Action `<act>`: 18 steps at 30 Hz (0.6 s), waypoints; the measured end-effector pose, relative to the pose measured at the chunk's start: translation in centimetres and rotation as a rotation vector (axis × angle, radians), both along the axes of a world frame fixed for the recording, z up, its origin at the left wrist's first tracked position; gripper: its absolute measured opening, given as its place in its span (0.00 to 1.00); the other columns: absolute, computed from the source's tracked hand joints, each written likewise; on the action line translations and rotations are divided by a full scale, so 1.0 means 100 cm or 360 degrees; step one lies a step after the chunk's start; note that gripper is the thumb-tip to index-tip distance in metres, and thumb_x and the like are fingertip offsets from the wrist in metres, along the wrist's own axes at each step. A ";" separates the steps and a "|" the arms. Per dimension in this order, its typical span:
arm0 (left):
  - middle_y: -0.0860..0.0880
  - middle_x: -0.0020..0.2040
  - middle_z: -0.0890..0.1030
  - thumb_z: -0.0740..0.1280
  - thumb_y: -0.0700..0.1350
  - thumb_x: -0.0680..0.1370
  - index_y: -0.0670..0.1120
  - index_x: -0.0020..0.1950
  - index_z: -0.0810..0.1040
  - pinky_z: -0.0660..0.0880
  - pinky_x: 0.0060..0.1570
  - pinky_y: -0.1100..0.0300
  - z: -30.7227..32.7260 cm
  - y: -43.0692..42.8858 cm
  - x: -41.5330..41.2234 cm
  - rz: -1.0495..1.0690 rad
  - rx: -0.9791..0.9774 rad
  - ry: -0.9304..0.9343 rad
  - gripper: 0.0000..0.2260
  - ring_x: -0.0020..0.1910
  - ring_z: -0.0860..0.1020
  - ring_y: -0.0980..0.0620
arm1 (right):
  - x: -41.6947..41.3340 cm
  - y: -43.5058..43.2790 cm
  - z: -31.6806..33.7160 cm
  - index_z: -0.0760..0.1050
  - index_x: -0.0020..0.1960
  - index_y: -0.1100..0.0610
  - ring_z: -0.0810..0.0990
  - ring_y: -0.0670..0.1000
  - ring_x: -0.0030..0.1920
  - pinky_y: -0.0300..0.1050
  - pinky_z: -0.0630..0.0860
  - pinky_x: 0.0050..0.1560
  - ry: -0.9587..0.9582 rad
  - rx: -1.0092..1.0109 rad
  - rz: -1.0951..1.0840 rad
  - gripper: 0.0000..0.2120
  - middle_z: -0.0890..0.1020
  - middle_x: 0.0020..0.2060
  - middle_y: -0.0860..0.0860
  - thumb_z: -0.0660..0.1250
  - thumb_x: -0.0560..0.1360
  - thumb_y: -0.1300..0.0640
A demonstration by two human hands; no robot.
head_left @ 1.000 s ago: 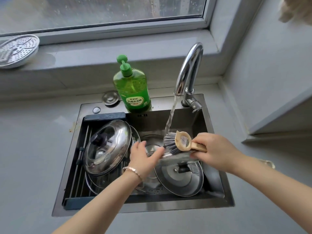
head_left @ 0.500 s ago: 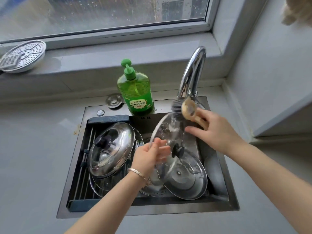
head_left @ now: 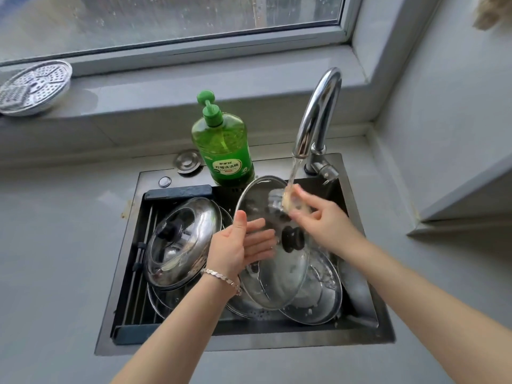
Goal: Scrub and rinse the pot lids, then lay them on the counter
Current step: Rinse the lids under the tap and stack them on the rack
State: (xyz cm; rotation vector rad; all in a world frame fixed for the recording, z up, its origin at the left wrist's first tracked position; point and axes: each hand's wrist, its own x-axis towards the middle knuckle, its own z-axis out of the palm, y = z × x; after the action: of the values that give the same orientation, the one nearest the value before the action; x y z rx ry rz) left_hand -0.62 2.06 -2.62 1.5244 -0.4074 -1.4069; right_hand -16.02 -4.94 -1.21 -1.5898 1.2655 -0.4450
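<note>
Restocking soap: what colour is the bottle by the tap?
The bottle is translucent green; the head view shows it best.

Left hand (head_left: 240, 248) upright, fingers straight, thumb raised; right hand (head_left: 324, 220) higher, fingers curled in a grip.

Wet clear glass lid (head_left: 277, 275), thin metal rim, matt black plastic knob (head_left: 291, 240). At its 9 o'clock, steel lid (head_left: 182, 239), mirror-polished. Pale brush (head_left: 288, 200), material blurred. Glossy chrome faucet (head_left: 318, 115). Translucent green plastic soap bottle (head_left: 224, 145). Smooth matt grey counter (head_left: 55, 245). Dark, dull metal sink (head_left: 249, 347).
</note>
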 end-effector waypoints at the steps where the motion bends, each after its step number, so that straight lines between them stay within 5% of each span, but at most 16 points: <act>1: 0.38 0.42 0.84 0.58 0.59 0.72 0.38 0.50 0.78 0.81 0.43 0.49 0.001 0.000 -0.001 -0.0008 -0.0001 0.0027 0.25 0.41 0.83 0.42 | 0.000 -0.003 0.000 0.63 0.71 0.45 0.68 0.35 0.21 0.28 0.64 0.26 0.0015 -0.0018 -0.0034 0.25 0.66 0.18 0.39 0.65 0.76 0.54; 5: 0.40 0.38 0.84 0.63 0.55 0.70 0.36 0.48 0.79 0.81 0.42 0.50 0.001 0.002 -0.001 -0.0063 -0.0020 -0.0050 0.22 0.38 0.83 0.44 | 0.009 0.018 0.012 0.62 0.68 0.37 0.66 0.40 0.22 0.29 0.63 0.28 -0.0066 -0.0049 0.0265 0.26 0.68 0.18 0.39 0.67 0.75 0.54; 10: 0.38 0.41 0.84 0.69 0.39 0.72 0.39 0.49 0.78 0.81 0.43 0.49 0.001 0.010 -0.002 -0.0111 -0.0018 -0.0091 0.07 0.40 0.83 0.43 | 0.003 -0.007 0.007 0.66 0.68 0.42 0.66 0.40 0.20 0.29 0.61 0.24 -0.0054 -0.0033 0.0033 0.25 0.67 0.15 0.37 0.67 0.74 0.54; 13: 0.39 0.40 0.84 0.70 0.37 0.70 0.37 0.50 0.78 0.81 0.40 0.52 0.003 0.010 0.000 -0.0128 -0.0041 -0.0100 0.10 0.39 0.84 0.44 | 0.010 0.002 0.015 0.65 0.63 0.33 0.62 0.42 0.22 0.30 0.60 0.27 -0.0160 -0.0069 0.0203 0.25 0.65 0.17 0.41 0.69 0.73 0.53; 18: 0.37 0.41 0.84 0.68 0.39 0.70 0.38 0.49 0.78 0.81 0.43 0.50 0.012 0.013 0.009 -0.0033 -0.0141 0.0041 0.10 0.39 0.84 0.42 | -0.007 -0.023 0.004 0.68 0.67 0.43 0.64 0.42 0.18 0.29 0.58 0.22 -0.0165 0.0107 -0.0127 0.24 0.68 0.25 0.40 0.68 0.74 0.56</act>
State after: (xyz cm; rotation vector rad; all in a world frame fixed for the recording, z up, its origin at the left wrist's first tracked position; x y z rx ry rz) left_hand 0.27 3.35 -1.45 1.4332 -0.4651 -1.4050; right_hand -16.74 -7.19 -0.82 -1.4450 1.2552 -0.5232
